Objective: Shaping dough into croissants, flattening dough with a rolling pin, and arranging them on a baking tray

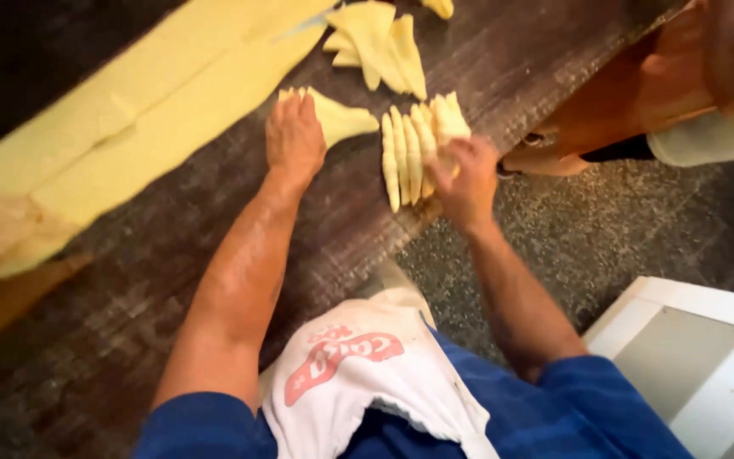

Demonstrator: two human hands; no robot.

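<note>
My left hand [294, 136] lies flat, palm down, on a triangular piece of yellow dough [339, 119] on the dark worktable [214, 221]. My right hand [467, 177] is closed on a rolled dough piece [448, 121] at the right end of a row of rolled dough pieces [403, 155] near the table's edge. A long sheet of yellow dough [146, 110] stretches across the table to the left. More cut dough triangles [377, 44] lie farther back.
Another person's leg and foot [588, 136] stand on the speckled floor beyond the table's right edge. A white box-like unit [698, 357] sits at the lower right. A white cloth with red print [358, 374] hangs at my waist.
</note>
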